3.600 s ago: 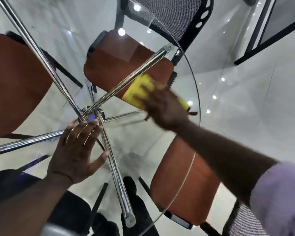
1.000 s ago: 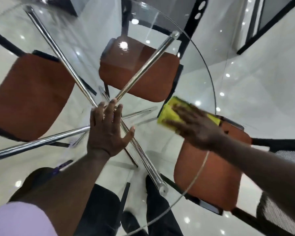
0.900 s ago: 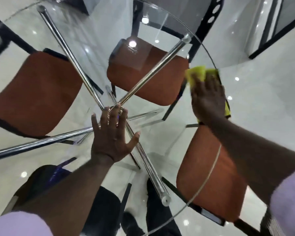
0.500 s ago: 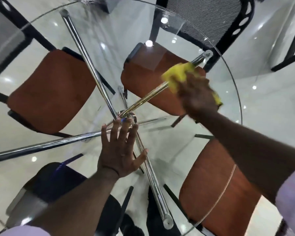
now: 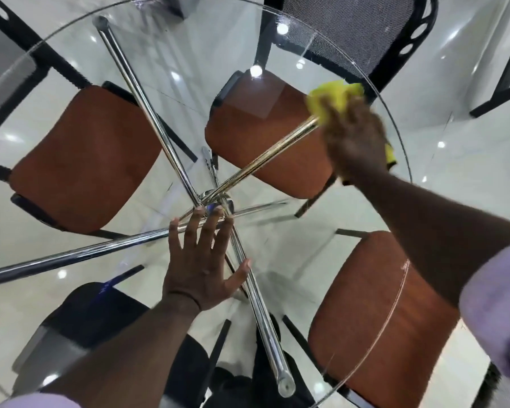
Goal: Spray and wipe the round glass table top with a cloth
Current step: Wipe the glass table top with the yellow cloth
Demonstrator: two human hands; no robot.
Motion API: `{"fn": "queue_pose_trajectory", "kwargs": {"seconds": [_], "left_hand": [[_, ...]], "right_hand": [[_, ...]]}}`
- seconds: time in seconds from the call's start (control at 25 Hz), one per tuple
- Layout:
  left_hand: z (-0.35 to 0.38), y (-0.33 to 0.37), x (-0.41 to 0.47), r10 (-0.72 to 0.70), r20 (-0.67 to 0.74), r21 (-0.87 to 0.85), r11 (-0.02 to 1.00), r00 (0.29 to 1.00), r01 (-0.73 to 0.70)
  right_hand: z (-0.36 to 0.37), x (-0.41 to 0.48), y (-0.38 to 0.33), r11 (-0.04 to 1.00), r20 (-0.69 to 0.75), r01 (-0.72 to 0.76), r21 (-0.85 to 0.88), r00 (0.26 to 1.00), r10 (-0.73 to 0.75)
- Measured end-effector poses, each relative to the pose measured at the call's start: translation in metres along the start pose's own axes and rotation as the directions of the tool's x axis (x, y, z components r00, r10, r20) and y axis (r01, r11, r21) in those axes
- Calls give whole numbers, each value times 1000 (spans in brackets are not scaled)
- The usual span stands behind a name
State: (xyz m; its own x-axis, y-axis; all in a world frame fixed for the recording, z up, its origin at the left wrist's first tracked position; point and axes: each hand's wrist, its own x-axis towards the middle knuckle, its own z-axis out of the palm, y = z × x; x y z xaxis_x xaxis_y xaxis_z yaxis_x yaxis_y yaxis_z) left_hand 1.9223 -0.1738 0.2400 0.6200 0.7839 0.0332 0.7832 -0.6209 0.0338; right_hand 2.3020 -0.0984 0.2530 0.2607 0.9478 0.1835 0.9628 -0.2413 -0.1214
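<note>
Your right hand (image 5: 357, 139) is bearing down on the yellow cloth (image 5: 336, 94), palm over it. Motion blur is hiding the fingers, so I cannot tell whether they are lying flat or curling into the fabric. The cloth is bunching out past your fingertips, and a corner is peeking out beside your wrist. It is sitting on the far right part of the glass table top (image 5: 56, 33), close inside the rim, above the end of one chrome leg (image 5: 265, 154).

Your left hand (image 5: 202, 260) is grasping nothing. It is resting flat on the glass over the hub where the legs are crossing, with its fingers spread.

You are looking mid-wipe to me. No spray bottle is showing, and I am seeing no droplets or streaks on the glass. Which parts are already done I cannot say; the left half and the near edge are lying well apart from the cloth.
</note>
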Motion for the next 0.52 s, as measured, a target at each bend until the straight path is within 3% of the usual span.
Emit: {"fn": "queue_pose_trajectory", "kwargs": {"seconds": [0.04, 0.08, 0.12, 0.16, 0.24, 0.28, 0.32, 0.36, 0.4, 0.44, 0.48, 0.52], "left_hand": [[0, 0, 1, 4, 0, -2, 1000, 1000, -4], [-1, 0, 1, 8, -1, -8, 1000, 1000, -8], [-1, 0, 0, 9, -2, -12, 1000, 1000, -9], [-1, -1, 0, 9, 0, -13, 1000, 1000, -9], [-3, 0, 1, 13, 14, -3, 1000, 1000, -13], [-2, 1, 1, 18, 12, -5, 1000, 1000, -18], [-1, -1, 2, 21, 9, -3, 1000, 1000, -21], [1, -2, 1, 21, 12, 3, 1000, 1000, -21], [3, -2, 0, 20, 14, 11, 1000, 1000, -21], [3, -3, -1, 21, 14, 14, 1000, 1000, -21], [3, -3, -1, 21, 13, 9, 1000, 1000, -21], [3, -2, 0, 22, 14, 3, 1000, 1000, -22]], "right_hand": [[-7, 0, 14, 956, 34, -290, 42, 957, 289], [-13, -15, 15, 880, 63, -466, 92, 885, 462], [-17, -41, 4, 852, 58, -519, 66, 855, 516], [-18, -73, -16, 898, 55, -438, 25, 898, 437], [-12, -128, -48, 999, 122, 5, 52, 993, -11], [-9, -129, -50, 957, 185, 279, 77, 939, -289], [-4, -107, -42, 848, 205, 525, 70, 825, -527], [6, -74, -26, 750, 188, 661, 15, 735, -651], [14, -38, -5, 771, 153, 635, -48, 768, -622], [14, -2, 17, 884, 75, 459, -90, 888, -453], [8, 19, 35, 984, 10, 154, -84, 988, -154], [3, 22, 46, 982, 12, -187, -36, 982, 188]]}}
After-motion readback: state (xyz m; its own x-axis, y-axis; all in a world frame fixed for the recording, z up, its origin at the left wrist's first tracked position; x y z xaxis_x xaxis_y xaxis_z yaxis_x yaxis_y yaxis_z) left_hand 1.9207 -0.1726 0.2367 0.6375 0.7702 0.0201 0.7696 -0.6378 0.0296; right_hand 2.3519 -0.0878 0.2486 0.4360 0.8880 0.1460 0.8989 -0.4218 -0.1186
